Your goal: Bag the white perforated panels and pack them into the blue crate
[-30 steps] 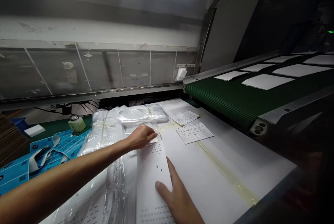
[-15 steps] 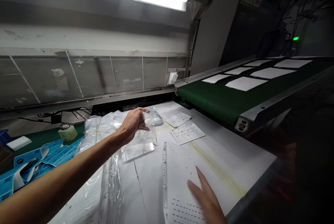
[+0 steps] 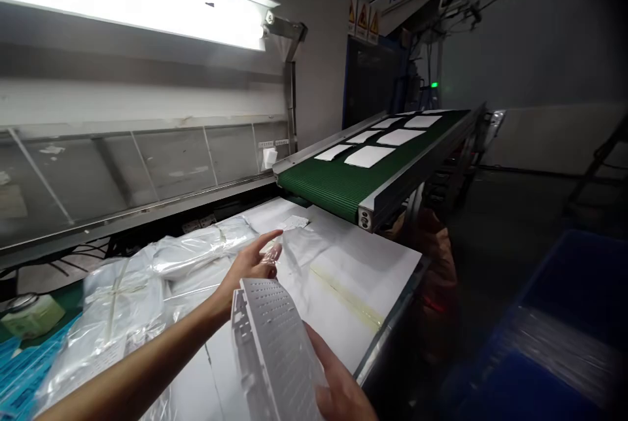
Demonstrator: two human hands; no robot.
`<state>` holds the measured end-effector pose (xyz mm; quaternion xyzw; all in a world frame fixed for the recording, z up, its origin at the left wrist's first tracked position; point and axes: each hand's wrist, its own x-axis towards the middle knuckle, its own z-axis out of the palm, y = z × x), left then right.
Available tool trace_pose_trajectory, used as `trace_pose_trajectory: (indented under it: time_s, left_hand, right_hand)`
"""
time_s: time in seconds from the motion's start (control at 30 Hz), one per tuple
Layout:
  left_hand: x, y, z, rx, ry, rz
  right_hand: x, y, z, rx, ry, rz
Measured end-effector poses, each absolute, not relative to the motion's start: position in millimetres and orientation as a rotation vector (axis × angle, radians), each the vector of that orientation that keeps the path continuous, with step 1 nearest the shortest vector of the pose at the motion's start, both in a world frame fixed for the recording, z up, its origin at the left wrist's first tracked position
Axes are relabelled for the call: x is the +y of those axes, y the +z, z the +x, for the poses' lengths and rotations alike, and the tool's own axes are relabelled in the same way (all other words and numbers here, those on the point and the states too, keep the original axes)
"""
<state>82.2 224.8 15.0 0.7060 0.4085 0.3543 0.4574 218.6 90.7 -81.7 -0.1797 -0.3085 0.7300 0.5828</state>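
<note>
My right hand (image 3: 341, 385) grips a white perforated plastic panel (image 3: 282, 336) by its right side, lifted and tilted above the table. Clips or notches line the panel's left edge, and its lower end runs out of view. Just beyond its far end, my left hand (image 3: 255, 261) pinches a clear plastic bag (image 3: 304, 251), which spreads to the right over the tabletop. Partly covered by that bag, a small white slotted plate (image 3: 296, 221) lies on the table. Wrapped panels in clear plastic (image 3: 196, 254) are piled left of my left hand.
A green conveyor belt (image 3: 318, 182) slopes up behind the table, carrying several white flat pieces (image 3: 370, 156). The white tabletop (image 3: 363, 264) has yellowed tape across it. At the left are blue printed sheets (image 3: 29, 369) and a small greenish bottle (image 3: 32, 316); a blue container (image 3: 564, 290) stands right.
My right hand has taken hold of the panel and raised it off the table. The left hand has drawn the clear bag over the small plates. The view has turned right.
</note>
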Motion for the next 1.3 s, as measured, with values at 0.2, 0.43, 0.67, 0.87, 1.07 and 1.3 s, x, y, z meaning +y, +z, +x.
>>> trace_pose_trajectory:
  time_s: [0.2, 0.43, 0.67, 0.87, 1.07, 1.3]
  left_hand:
    - [203, 14, 66, 0.878, 0.763, 1.469]
    - [195, -4, 63, 0.938, 0.902, 1.226]
    - [179, -15, 67, 1.035, 0.900, 1.281]
    - [160, -16, 51, 0.736, 0.821, 1.317]
    - [165, -4, 32, 0.679, 0.709, 1.413]
    - [165, -50, 58, 1.077, 0.996, 1.528]
  right_hand:
    - [102, -98, 230, -0.503, 1.623, -0.537]
    - [98, -95, 228, -0.551, 1.541, -0.761]
    - [108, -90, 215, -0.582, 1.450, -0.817]
    - [126, -88, 215, -0.752, 1.317, -0.787]
    - [150, -92, 234, -1.109, 1.261, -0.755]
    - [149, -108, 249, -1.367, 1.308, -0.885]
